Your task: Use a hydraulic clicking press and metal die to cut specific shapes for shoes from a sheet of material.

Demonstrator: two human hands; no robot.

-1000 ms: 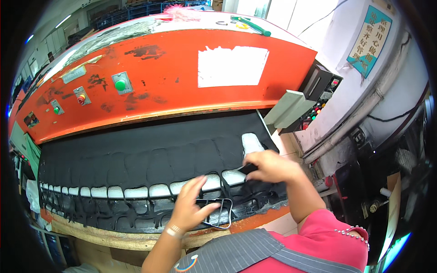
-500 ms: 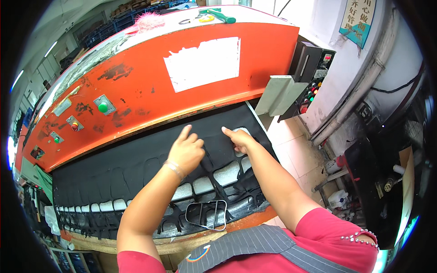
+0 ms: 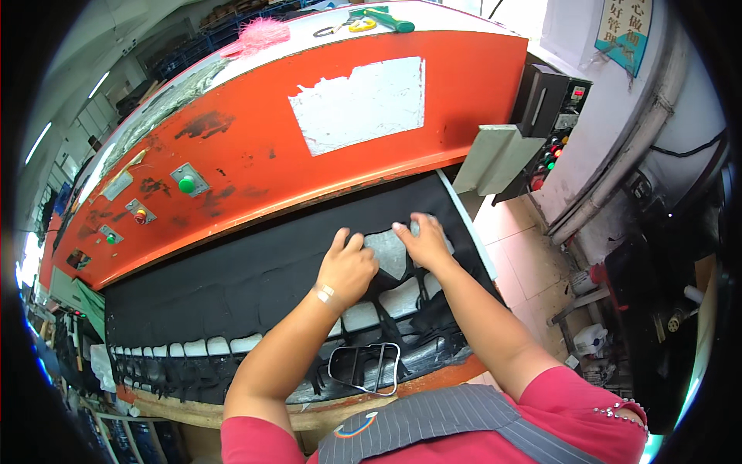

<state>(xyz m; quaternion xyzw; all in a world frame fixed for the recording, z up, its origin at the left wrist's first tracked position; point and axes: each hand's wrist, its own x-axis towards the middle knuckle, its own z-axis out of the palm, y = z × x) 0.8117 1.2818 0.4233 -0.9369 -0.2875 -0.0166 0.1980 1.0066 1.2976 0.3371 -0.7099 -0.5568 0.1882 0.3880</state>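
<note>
A black fabric sheet [image 3: 232, 290] lies over the press bed, with cut outlines and narrow strips along its near side. My left hand [image 3: 349, 268] is closed on the fabric, fingers curled at the left edge of a bare light-grey patch [image 3: 386, 252]. What lies under its fingertips is hidden. Just right of that patch, my right hand [image 3: 427, 243] rests low over the sheet, thumb and forefinger apart with grey showing between them. Near the bed's front edge lies a metal cutting die [image 3: 365, 370], a rounded frame with inner bars.
Behind the bed rises the orange press body [image 3: 239, 170], carrying a green button [image 3: 186, 184] and a red button [image 3: 140, 217]. A grey metal plate [image 3: 488, 158] juts out at its right end. Scissors [image 3: 334, 31] and a green-handled tool [image 3: 393, 21] lie on top.
My left hand has come down and right, its forefinger no longer pointing. A grey patch now shows between my hands where black fabric was. The view has shifted slightly.
</note>
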